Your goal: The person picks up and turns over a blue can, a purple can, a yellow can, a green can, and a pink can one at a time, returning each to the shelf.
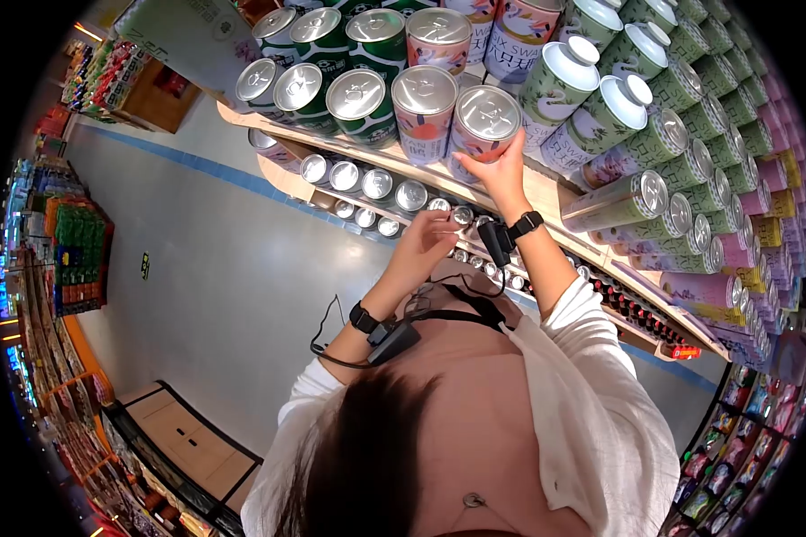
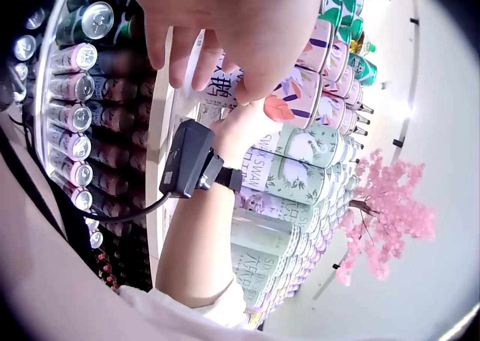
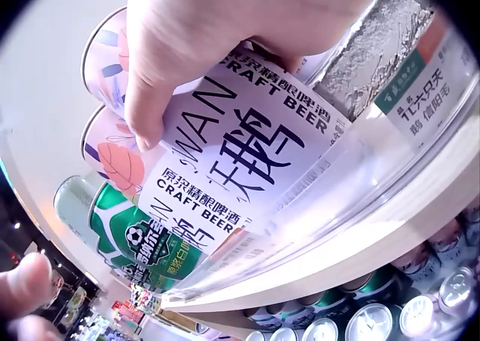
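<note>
My right hand [image 1: 501,168] reaches up to the upper shelf and grips a white and pink craft beer can [image 1: 482,121] from below; its silver top faces me. In the right wrist view the fingers [image 3: 172,56] curl round the can's printed side [image 3: 255,146]. The can stands in a row with another pink can [image 1: 424,106] on its left. My left hand [image 1: 425,246] hovers lower, just short of the small silver-topped cans [image 1: 461,215] on the shelf beneath. In the left wrist view its fingers [image 2: 184,49] hang loosely curled with nothing in them.
Green cans [image 1: 358,103] fill the upper shelf's left end and pale green swan cans [image 1: 555,85] its right. The wooden shelf edge [image 1: 546,192] runs below them. Grey floor [image 1: 224,268] lies open to the left. A pink blossom tree [image 2: 390,213] stands beyond the shelves.
</note>
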